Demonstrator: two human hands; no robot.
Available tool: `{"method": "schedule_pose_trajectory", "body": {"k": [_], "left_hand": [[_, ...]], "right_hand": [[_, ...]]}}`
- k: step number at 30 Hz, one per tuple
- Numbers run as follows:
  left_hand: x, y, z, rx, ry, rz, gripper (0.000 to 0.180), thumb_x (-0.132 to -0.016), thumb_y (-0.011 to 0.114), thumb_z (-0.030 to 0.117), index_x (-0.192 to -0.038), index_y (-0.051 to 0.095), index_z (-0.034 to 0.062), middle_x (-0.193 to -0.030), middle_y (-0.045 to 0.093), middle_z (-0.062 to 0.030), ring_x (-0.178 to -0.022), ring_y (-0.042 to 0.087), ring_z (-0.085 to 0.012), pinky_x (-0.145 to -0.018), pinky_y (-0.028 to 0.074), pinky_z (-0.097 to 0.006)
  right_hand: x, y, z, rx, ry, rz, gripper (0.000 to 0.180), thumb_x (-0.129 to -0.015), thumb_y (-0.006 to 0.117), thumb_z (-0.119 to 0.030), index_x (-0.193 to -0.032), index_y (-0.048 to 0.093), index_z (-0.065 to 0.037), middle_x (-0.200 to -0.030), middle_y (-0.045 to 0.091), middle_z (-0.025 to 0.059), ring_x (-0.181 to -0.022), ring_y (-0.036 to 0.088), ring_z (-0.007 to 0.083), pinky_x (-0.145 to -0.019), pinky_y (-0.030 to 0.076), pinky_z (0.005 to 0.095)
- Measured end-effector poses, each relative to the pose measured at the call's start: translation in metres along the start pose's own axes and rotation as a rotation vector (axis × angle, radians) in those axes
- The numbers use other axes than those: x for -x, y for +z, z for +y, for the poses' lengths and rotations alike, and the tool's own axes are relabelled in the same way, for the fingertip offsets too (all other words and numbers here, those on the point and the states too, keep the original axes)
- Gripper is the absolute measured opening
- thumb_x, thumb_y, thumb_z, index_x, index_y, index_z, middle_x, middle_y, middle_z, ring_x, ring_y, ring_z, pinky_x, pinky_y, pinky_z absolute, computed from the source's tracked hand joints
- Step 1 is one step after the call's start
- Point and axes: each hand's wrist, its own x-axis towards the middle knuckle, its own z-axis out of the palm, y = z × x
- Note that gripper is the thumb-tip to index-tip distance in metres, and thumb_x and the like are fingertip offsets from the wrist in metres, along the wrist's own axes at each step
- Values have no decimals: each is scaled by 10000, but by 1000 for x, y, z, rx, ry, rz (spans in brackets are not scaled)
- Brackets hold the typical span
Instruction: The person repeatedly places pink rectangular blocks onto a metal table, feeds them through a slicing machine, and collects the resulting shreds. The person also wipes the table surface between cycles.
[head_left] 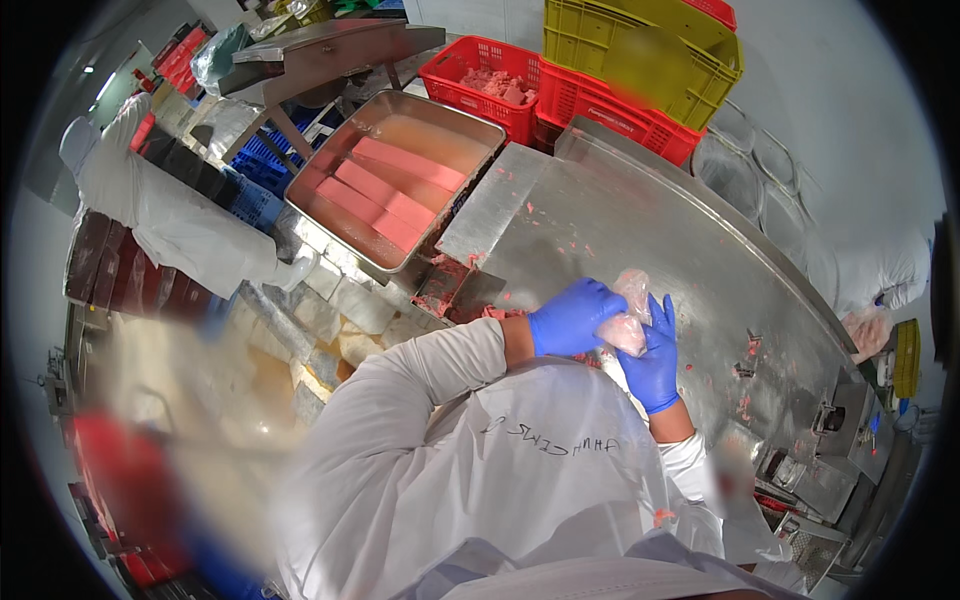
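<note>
In front of my apron, over the metal table, both my hands wear blue gloves. Bent fingers of my left hand close on a clear plastic bag with something pale pink inside, perhaps meat. My right hand cups the same bag from the right, thumb and fingers around it. A loose part of the bag sticks up between the hands, away from me. The fingers partly cover the bag's contents. Small pink meat scraps lie on the table beside my left wrist.
Left of the table is a steel tub with long pink blocks in cloudy liquid. A red crate of meat pieces stands behind it, near stacked yellow crates. A person in white stands at far left.
</note>
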Motion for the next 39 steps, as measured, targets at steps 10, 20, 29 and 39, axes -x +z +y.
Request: {"method": "schedule_pose_trajectory", "body": {"k": [10,20,29,39], "left_hand": [[-9,-7,-8,325,-131,-144,401,-795,805,203,-1123,635,45,-903,719,-205,-838,708,-420,-762,558,-468],[23,-16,-17,715,-369,-95,416,-923,805,237,-1238,637,24,-955,700,-76,-869,664,-186,-867,550,-355],[117,19,-100,102,-453,-194,368,-922,768,405,-1077,678,84,-901,705,-149,-824,686,-335,-746,546,-434],[200,26,-149,-273,-542,-257,443,-946,702,445,-1179,660,70,-1187,667,-184,-1145,626,-394,-966,499,-502]], "right_hand": [[18,-12,-10,-1329,667,-181,528,-768,843,-95,-1252,661,14,-1149,729,69,-1055,683,165,-938,544,342],[-29,-166,-2,-128,-262,774,417,-987,651,-194,-1362,579,-26,-1247,650,87,-1121,634,221,-1005,521,384],[-11,-120,175,199,736,-506,736,-917,786,-502,-1456,594,-39,-1429,658,190,-1296,645,327,-1114,488,419],[288,9,131,281,1154,-1109,1044,-782,794,-612,-1628,372,-167,-1632,454,180,-1520,395,418,-1221,355,551]]}}
